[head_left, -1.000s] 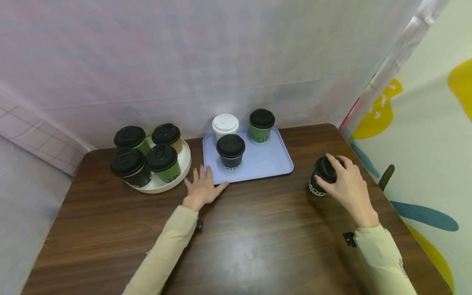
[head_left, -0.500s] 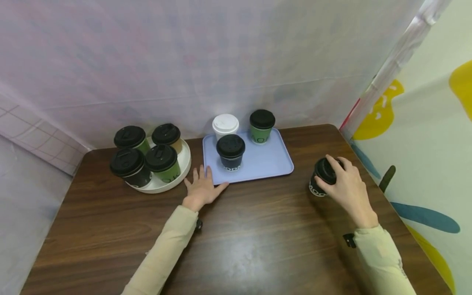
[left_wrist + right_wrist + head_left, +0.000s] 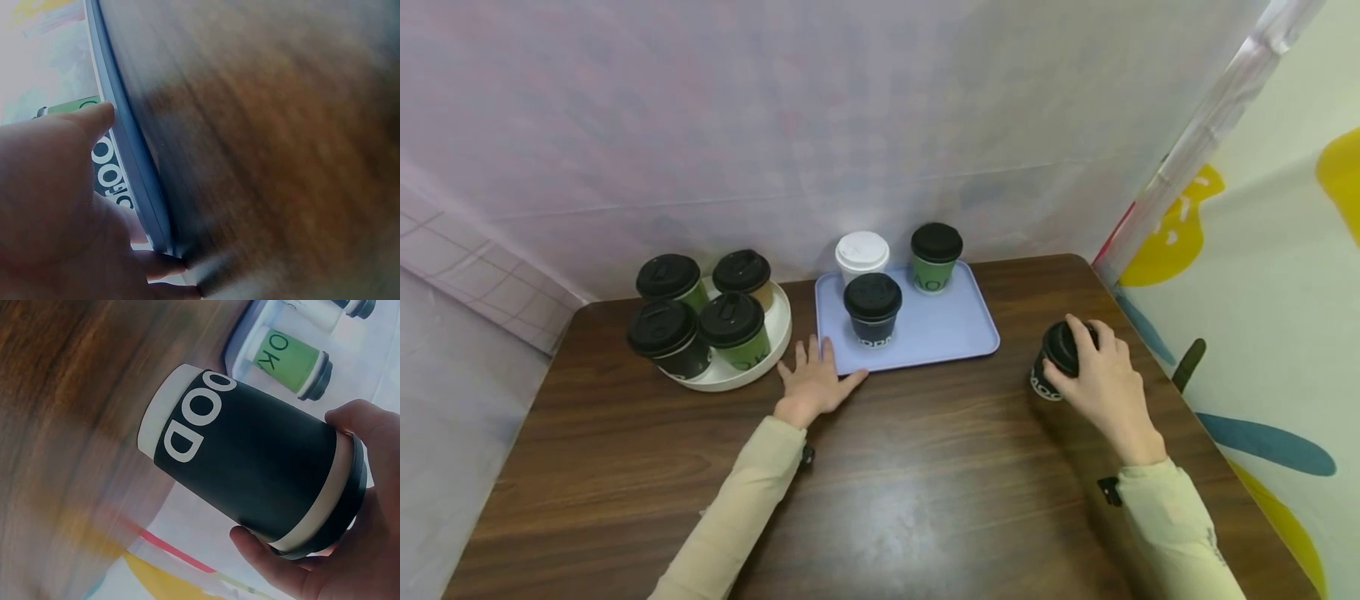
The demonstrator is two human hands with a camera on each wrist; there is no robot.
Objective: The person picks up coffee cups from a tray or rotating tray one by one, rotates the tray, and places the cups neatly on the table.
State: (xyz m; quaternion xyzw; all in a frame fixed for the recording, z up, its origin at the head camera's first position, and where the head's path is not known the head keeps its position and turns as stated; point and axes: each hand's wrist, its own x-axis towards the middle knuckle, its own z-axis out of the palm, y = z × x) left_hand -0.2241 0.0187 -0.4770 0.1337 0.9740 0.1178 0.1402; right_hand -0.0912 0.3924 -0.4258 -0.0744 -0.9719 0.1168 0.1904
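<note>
At the right of the table, my right hand (image 3: 1105,387) grips a black paper cup (image 3: 1045,377) from above, around its black lid. In the right wrist view, thumb and fingers hold this dark cup (image 3: 250,456) near the lid end. My left hand (image 3: 812,387) lies with fingers spread at the near left corner of the light blue tray (image 3: 951,333), touching its edge. On that tray stand a white-lidded cup (image 3: 862,254), a black cup (image 3: 873,312) and a green cup with a black lid (image 3: 932,271).
A round white tray (image 3: 781,329) at the left bears several black-lidded cups, among them a green one (image 3: 747,346) and a black one (image 3: 681,354). A curtain (image 3: 850,125) hangs behind the wooden table (image 3: 880,483); a patterned wall (image 3: 1277,333) borders its right side.
The hands and cups keep nearly the same places. The head view has shifted very slightly.
</note>
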